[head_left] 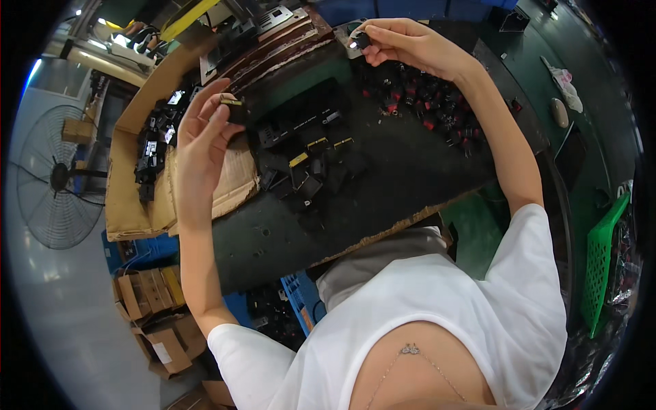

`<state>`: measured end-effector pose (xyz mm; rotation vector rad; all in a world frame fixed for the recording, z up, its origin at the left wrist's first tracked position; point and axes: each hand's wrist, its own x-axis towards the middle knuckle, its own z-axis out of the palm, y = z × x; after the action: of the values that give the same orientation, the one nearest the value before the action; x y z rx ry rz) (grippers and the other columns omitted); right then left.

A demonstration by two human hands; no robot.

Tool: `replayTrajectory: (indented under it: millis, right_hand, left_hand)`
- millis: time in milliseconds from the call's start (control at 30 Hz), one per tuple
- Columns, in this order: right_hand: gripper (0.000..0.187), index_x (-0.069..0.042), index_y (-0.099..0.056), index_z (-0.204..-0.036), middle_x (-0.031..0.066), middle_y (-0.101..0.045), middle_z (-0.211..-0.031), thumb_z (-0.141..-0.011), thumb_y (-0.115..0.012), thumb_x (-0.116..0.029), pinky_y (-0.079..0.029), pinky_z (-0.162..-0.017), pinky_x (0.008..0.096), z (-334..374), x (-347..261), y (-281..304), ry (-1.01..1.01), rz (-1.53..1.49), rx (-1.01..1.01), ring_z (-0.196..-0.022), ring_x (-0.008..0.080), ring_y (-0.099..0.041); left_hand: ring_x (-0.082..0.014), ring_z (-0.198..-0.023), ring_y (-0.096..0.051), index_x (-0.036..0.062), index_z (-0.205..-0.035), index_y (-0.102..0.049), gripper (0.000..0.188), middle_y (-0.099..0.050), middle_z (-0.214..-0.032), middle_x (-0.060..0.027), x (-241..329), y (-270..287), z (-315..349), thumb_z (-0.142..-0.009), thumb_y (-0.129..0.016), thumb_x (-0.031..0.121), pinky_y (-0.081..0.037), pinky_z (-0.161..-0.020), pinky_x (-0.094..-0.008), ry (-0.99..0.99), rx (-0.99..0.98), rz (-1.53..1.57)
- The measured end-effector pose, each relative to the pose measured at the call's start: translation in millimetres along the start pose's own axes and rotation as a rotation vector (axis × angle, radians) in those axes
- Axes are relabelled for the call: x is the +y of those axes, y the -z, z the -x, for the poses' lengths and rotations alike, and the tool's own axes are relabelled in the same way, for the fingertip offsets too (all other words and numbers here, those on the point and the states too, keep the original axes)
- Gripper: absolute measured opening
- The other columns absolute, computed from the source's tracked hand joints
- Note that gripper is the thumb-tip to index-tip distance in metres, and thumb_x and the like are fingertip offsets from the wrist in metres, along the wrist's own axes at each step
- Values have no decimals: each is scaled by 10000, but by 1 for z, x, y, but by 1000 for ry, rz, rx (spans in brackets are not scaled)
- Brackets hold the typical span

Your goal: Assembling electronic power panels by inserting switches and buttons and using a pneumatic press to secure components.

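My left hand (pixel 205 123) is raised at the left of the dark worktable, its fingers closed round a small black block (pixel 236 111) with a yellow strip on top. At the far side my right hand (pixel 403 46) pinches a small black part (pixel 361 41); its exact kind is too small to make out. Between the hands lies a long black housing (pixel 301 113). Nearer to me several black blocks with yellow strips (pixel 298 159) lie in a loose group. Below my right hand spreads a heap of small black and red parts (pixel 430 102).
An open cardboard box (pixel 126 171) with black parts stands at the left, with a floor fan (pixel 60 176) beyond it. A green plastic basket (pixel 598 263) is at the right. Stacked brown boards (pixel 280 48) stand at the back. Cartons (pixel 160 348) lie below, at left.
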<state>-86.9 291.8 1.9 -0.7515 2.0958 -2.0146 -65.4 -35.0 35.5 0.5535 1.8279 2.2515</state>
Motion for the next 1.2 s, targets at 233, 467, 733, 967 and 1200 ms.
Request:
replayTrajectory:
  millis: [233,467,733,967,1200]
  right_hand:
    - [300,-26,-578,-1022,4,-575,-848,-948,-444,-284,-476,-733,181,-9,6,-8,-50,-183,-16,-759,49,-554]
    - [319,-23,-520,-1186,39,-582,-1034,-913,-515,-189,-470,-882,199,-4,-2,-23,-53,-241,36,-951,83,-574]
    - [344,-46,-551,-1176,26,-567,-1115,-877,-583,-211,-424,-892,219,-6,4,-22,15,23,52,-959,75,-542]
    - [381,-81,-527,-1212,23,-560,-1106,-870,-592,-235,-420,-904,240,-7,7,-22,24,88,97,-969,90,-528]
    - [398,-79,-518,-1217,34,-565,-1096,-865,-596,-248,-416,-914,242,-8,8,-22,29,105,100,-976,100,-533]
  left_hand:
    - [-119,-732,-598,31,-1017,-588,159,-627,-874,-65,-5,55,-38,-874,-568,96,-479,-580,-213,152,185,195]
    - [-138,-727,-588,12,-1007,-606,187,-604,-899,-58,4,45,-63,-843,-614,101,-538,-699,-251,152,261,39]
    - [-190,-897,-623,-19,-1098,-583,274,-605,-1005,-99,33,52,-95,-842,-589,78,-501,-811,-234,-38,124,-390]
    - [-181,-859,-626,-40,-1043,-604,299,-617,-965,-92,29,75,-116,-826,-632,164,-492,-814,-237,-35,-24,-560]
    - [-166,-827,-621,-46,-971,-614,311,-606,-923,-97,30,85,-136,-786,-686,193,-497,-783,-209,94,19,-536]
